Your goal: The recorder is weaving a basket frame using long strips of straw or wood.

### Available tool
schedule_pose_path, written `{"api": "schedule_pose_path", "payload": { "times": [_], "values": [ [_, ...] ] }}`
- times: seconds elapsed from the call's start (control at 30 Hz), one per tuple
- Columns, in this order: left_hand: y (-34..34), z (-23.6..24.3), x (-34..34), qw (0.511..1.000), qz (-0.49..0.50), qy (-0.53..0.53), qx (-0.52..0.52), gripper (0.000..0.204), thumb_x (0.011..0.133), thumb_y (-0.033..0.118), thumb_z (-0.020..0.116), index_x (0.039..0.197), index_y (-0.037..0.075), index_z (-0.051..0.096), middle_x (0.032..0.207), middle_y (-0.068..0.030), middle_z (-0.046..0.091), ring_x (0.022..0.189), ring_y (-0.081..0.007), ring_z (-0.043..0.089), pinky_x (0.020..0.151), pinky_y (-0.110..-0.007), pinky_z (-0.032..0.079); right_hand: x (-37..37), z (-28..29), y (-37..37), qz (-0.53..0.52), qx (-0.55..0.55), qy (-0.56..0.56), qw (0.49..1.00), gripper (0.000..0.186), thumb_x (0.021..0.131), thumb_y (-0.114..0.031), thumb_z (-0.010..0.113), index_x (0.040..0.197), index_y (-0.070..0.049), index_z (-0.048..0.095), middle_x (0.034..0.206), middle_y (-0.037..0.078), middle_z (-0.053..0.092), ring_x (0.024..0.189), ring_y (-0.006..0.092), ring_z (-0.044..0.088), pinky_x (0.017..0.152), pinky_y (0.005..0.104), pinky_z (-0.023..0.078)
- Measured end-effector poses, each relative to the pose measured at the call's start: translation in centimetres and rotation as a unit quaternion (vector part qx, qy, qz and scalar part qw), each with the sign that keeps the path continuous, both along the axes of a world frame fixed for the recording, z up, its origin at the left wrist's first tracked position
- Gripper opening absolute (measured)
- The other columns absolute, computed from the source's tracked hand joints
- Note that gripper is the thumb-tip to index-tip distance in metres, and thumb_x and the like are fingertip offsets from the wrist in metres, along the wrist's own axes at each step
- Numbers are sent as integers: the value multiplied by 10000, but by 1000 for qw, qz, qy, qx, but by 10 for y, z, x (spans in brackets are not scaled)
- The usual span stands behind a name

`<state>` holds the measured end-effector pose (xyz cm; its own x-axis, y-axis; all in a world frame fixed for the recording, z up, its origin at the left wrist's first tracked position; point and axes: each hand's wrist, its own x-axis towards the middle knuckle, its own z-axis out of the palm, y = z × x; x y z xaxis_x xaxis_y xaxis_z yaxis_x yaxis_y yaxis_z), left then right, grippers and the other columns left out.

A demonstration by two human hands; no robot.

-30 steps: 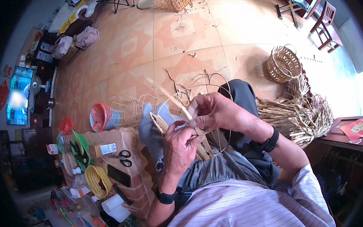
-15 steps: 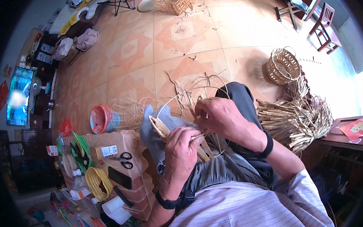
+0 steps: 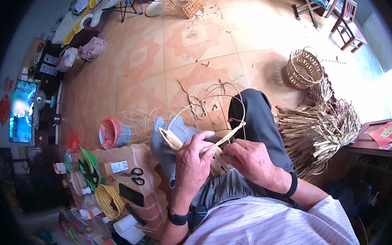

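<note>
A partly woven piece of pale straw strips [image 3: 173,137], with long thin loops [image 3: 242,103] sticking up from it, lies over my lap. My left hand [image 3: 193,165] is closed on it, thumb and fingers near the crossing of the strips. Just to its right, my right hand [image 3: 253,164] pinches a straw strip at the piece, fingertips partly hidden. A pale strip [image 3: 232,131] slants up to the right above both hands.
Dry straw bundles [image 3: 314,132] and a wicker basket [image 3: 302,68] lie at right, beside a wooden table [image 3: 367,142]. At left, a covered surface [image 3: 149,196] holds scissors [image 3: 136,175], a yellow basket [image 3: 109,200] and a dark phone [image 3: 131,195]. A bucket [image 3: 112,133] stands behind.
My right hand has moved down and right, closer to my lap. The pale strip, earlier upright in my fingers, now slants right above the hands. My left hand stays on the piece.
</note>
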<state>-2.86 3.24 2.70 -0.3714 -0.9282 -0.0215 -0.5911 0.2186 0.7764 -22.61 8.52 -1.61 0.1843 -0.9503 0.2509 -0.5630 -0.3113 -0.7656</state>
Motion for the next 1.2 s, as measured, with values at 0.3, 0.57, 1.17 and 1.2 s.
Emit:
{"api": "schedule_pose_path", "payload": {
  "times": [0.3,0.57,1.17,1.2],
  "values": [
    [0,-2,0,999,17,33,27,307,973,98,714,1261,26,634,981,-124,777,918,-324,727,839,-436,550,-8,-1,6,11,299,-275,914,139,1062,-160,652,1005,-36,626,799,33,545,705,142,518,646,304,448],
    [0,-1,-2,998,20,57,34,251,962,87,718,1197,17,664,988,-124,779,925,-284,736,840,-409,560,-35,-4,11,46,394,-316,862,221,1110,-206,596,1024,-5,629,767,36,549,763,91,478,670,313,470],
    [15,-42,13,966,44,-94,-236,195,1045,191,596,1054,0,637,1025,-180,647,1111,-437,571,1067,-569,424,-139,-64,49,-123,214,-75,966,178,1042,-189,669,1052,-12,683,799,174,667,740,292,664,720,409,534],
    [15,-45,16,962,42,-107,-247,195,1060,184,571,1064,0,636,1048,-200,635,1132,-460,551,1071,-581,413,-159,-101,58,-166,208,-40,963,160,1012,-171,676,1032,-12,680,825,188,675,773,331,678,731,432,542]
  ]
}}
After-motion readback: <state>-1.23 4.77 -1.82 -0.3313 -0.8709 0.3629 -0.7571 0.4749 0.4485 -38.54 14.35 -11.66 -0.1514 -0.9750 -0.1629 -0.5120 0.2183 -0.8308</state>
